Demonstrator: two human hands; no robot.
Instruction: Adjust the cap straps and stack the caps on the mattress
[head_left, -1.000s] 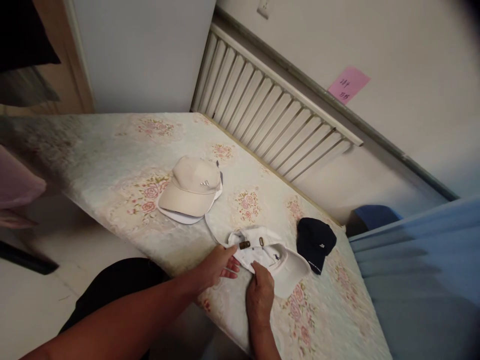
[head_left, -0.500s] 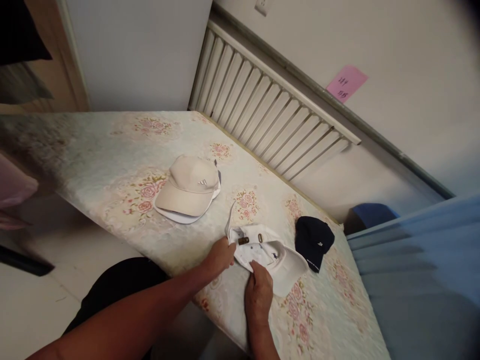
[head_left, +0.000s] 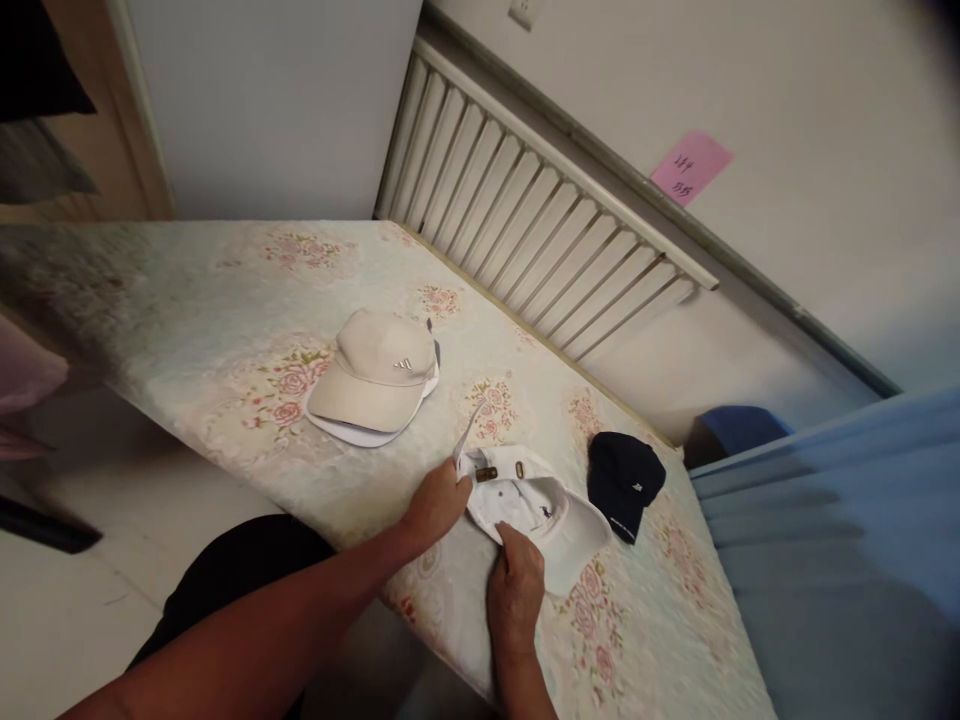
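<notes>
A white baseball cap lies tipped on the table, its inside and a small dark logo showing and its brim pointing right. My left hand is closed on the cap's back edge, beside the brass buckle and the loose strap end that sticks up. With thumb and fingers, my right hand pinches the cap's near rim. Farther back on the left, a beige cap rests on top of a white one. A dark navy cap sits just right of the white cap's brim.
The table has a flowered cover. Behind it stand a white radiator and a wall with a pink note. A blue curtain hangs on the right, with a blue object near it. Pink cloth is at the left.
My left hand has shifted slightly up, and the loose strap end tilts more to the right. The right hand keeps its pinch on the rim; the other caps stay put.
</notes>
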